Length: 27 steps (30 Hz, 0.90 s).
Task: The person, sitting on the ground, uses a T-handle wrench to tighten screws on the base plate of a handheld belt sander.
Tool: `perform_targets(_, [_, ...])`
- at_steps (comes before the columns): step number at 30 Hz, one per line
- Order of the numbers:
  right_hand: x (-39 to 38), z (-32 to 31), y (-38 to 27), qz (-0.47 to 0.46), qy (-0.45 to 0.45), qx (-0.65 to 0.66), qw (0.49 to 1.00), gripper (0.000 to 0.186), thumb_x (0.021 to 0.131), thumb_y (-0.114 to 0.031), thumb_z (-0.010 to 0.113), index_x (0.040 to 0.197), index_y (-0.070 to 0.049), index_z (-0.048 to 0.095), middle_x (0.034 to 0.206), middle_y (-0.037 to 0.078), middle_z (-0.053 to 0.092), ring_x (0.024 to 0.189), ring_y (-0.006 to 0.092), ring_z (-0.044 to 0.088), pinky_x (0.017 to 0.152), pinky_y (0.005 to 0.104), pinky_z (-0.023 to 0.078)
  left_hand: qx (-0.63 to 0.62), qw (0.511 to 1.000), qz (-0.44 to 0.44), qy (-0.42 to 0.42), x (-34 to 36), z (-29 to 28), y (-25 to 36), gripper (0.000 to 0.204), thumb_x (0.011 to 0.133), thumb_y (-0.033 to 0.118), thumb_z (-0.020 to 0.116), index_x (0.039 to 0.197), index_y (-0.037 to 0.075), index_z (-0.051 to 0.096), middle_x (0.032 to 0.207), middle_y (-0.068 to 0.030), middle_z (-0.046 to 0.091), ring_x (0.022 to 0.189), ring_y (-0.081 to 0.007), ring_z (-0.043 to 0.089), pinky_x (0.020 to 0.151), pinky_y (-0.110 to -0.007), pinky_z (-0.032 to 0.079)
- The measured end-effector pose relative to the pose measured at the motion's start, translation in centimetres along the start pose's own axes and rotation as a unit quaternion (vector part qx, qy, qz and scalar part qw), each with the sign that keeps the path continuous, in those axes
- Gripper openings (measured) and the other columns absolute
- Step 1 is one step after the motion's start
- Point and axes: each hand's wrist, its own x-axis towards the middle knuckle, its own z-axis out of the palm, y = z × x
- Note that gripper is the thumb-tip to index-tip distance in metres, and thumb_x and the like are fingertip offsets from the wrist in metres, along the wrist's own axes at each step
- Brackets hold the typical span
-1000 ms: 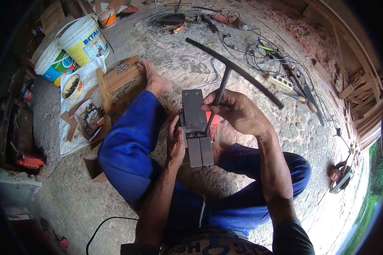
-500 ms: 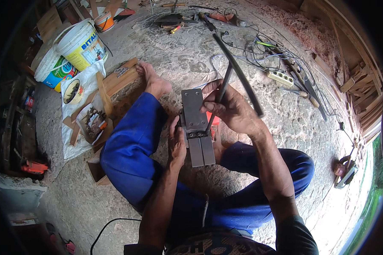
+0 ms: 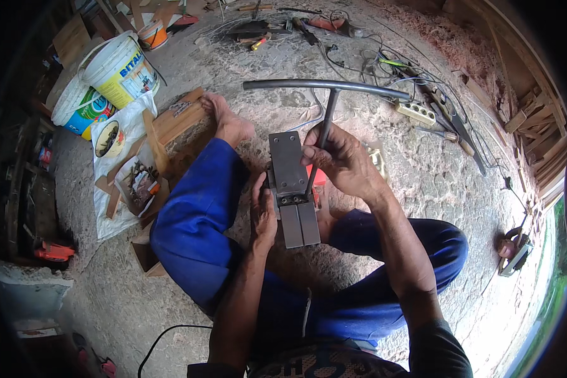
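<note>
Between my knees stands a grey metal block fixture (image 3: 288, 165), with a flat bolted plate on top and a split lower section (image 3: 299, 225). My left hand (image 3: 263, 208) is against its left side, gripping it; some of the fingers are hidden. In my right hand (image 3: 340, 157), the shaft of a dark steel T-handle wrench (image 3: 329, 120) is pinched between thumb and fingers. The wrench's lower tip meets the row of small bolts in the gap between the two sections. Its long crossbar lies nearly level beyond the hand. Something red (image 3: 319, 176) shows behind the fixture.
Paint buckets (image 3: 121, 68) stand at the far left. Nearer are wood pieces (image 3: 152, 142) and an open bag of screws (image 3: 137, 181) on a white sack. To the right lie a power strip (image 3: 416, 113), tangled cables and a saw (image 3: 463, 135). My bent legs flank the fixture.
The wrench's crossbar has swung from a steep diagonal to nearly level, counterclockwise as seen here. My right hand has turned slightly with it. The fixture and my left hand stay almost in place.
</note>
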Motion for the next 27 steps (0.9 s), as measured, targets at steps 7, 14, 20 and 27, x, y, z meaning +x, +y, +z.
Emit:
perform_targets(7, [-0.6, -0.7, -0.5, -0.015, 0.013, -0.187, 0.982, 0.017, 0.091, -0.015, 0.075, 0.093, -0.002, 0.065, 0.08, 0.008, 0.07, 0.072, 0.0157, 0.067, 0.069, 0.0328, 0.054, 0.019, 1.0, 0.015, 0.006, 0.1, 0.0, 0.0, 0.046, 0.108, 0.036, 0.042, 0.149, 0.015, 0.045, 0.149, -0.0101, 0.047, 0.133, -0.0248, 0.045, 0.108, -0.037, 0.037])
perform_targets(14, [-0.3, -0.1, 0.6, -0.049, 0.074, -0.179, 0.98, 0.021, 0.09, -0.021, 0.078, 0.09, -0.004, 0.065, 0.076, 0.004, 0.069, 0.073, 0.0083, 0.064, 0.067, 0.0283, 0.052, 0.023, 0.999, 0.026, 0.004, -0.1, 0.1, 0.9, 0.046, 0.107, 0.036, 0.042, 0.148, 0.014, 0.045, 0.15, -0.0095, 0.045, 0.136, -0.0247, 0.043, 0.112, -0.037, 0.033])
perform_targets(20, [-1.2, 0.7, -0.1, -0.041, 0.129, -0.296, 0.946, 0.025, 0.087, -0.025, 0.08, 0.086, -0.005, 0.065, 0.072, 0.006, 0.069, 0.067, 0.0134, 0.068, 0.061, 0.0304, 0.053, 0.058, 0.993, 0.097, 0.01, 0.5, -0.2, -1.0, 0.047, 0.108, 0.038, 0.042, 0.149, 0.014, 0.045, 0.147, -0.0126, 0.049, 0.133, -0.026, 0.047, 0.109, -0.038, 0.038])
perform_targets(27, [-0.9, 1.5, 1.1, -0.067, 0.155, -0.127, 0.977, 0.025, 0.095, -0.024, 0.072, 0.104, -0.002, 0.068, 0.075, 0.007, 0.068, 0.071, 0.0132, 0.067, 0.063, 0.03, 0.054, -0.052, 0.999, -0.011, -0.009, 0.0, 0.3, 0.3, 0.046, 0.108, 0.037, 0.043, 0.149, 0.014, 0.044, 0.144, -0.013, 0.051, 0.129, -0.0236, 0.05, 0.105, -0.037, 0.042])
